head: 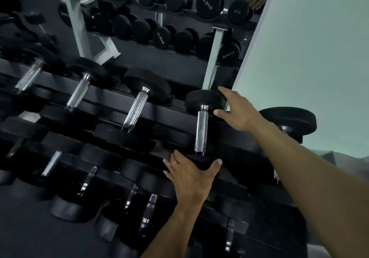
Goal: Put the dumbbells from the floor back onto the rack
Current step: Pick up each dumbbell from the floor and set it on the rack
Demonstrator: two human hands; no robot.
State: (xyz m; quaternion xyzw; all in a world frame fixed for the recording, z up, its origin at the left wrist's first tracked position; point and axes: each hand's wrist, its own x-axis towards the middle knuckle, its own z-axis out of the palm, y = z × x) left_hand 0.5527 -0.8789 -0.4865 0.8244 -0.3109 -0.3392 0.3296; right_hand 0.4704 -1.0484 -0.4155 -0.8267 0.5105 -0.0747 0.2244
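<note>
While both hands sit at the black steel dumbbell rack [119, 106], neither has hold of anything: the right hand [237, 110] is spread with straight fingers beside the far head of the black rubber-headed dumbbell with a knurled chrome handle [202, 132], and the left hand [190, 175], a thin ring on one finger, lies flat and open at the near head, at about six o'clock from the handle. That dumbbell lies on the upper tier, near the rack's end, its far head at twelve o'clock and the near head mostly hidden under the left palm.

Judging by this, the step is seating the weight. To do it well, both heads should settle fully into the cradle, the handle square to its neighbours at nine o'clock, before the palms lift off; pushing from the heads rather than the bar keeps fingers out of the gap between weight and rail.

Its heads are round, matte and thick, the bar bright with cross-hatched grip. At twelve o'clock a mirror [139, 38] repeats the rows. Motion blur softens the lower tier.
</note>
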